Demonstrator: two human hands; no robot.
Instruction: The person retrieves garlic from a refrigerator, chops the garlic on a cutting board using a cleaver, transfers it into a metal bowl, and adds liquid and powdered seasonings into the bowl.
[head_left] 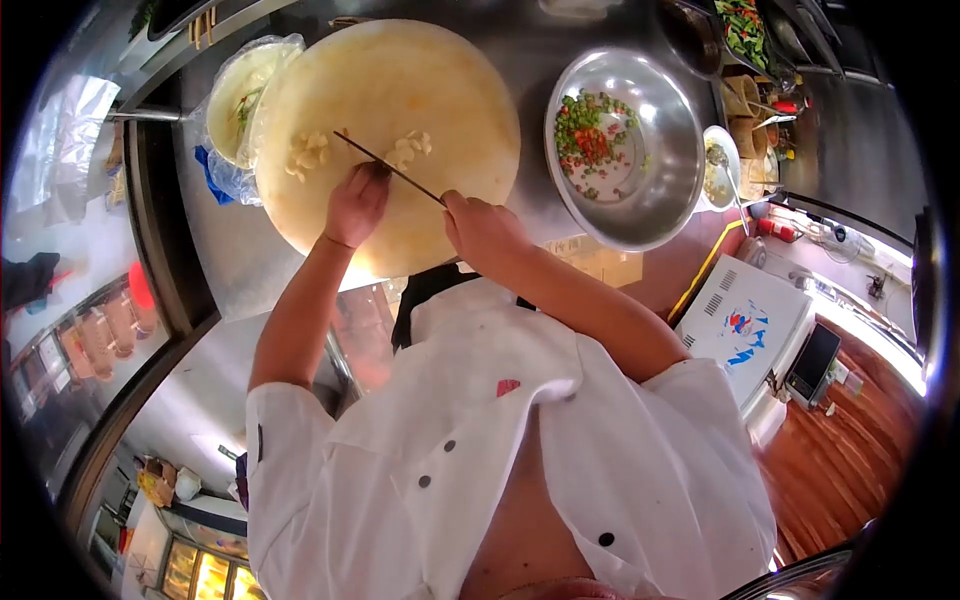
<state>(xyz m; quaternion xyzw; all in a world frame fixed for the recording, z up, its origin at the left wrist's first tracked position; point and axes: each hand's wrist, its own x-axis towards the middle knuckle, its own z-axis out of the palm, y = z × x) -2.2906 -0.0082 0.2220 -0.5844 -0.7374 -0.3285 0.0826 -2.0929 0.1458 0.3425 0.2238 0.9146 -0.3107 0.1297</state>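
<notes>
Nearest the camera, a white jacket (520, 470) fills the lower view, and both bare forearms are extended from it toward a round board (400, 120) on a steel counter (225, 250).

The right hand (480, 225) is closed round the handle of a knife (390, 168). The blade is seen edge-on as a thin dark line, and its long axis is run from that hand up and to the left across the board, with the tip lying between two small heaps of pale pieces (308, 155). The left hand (357, 203) is set just beside the blade at its middle, fingers curled down onto the board; whether a piece is pinned beneath them cannot be told, since the fingertips are hidden. One heap is found left of the blade, past the left hand's knuckles; the other (410, 148) lies right of the blade, close against it. The left hand is thus the nearer one to both heaps, while the right is held back at the board's near edge.

Beyond the board on the left, a bag-covered bowl (235, 95) is partly tucked behind the board's rim. To the right, apart from the board, a steel bowl (660, 150) holds chopped green and red bits. Farther off, a smaller dish (718, 165) with a spoon is seen.
</notes>
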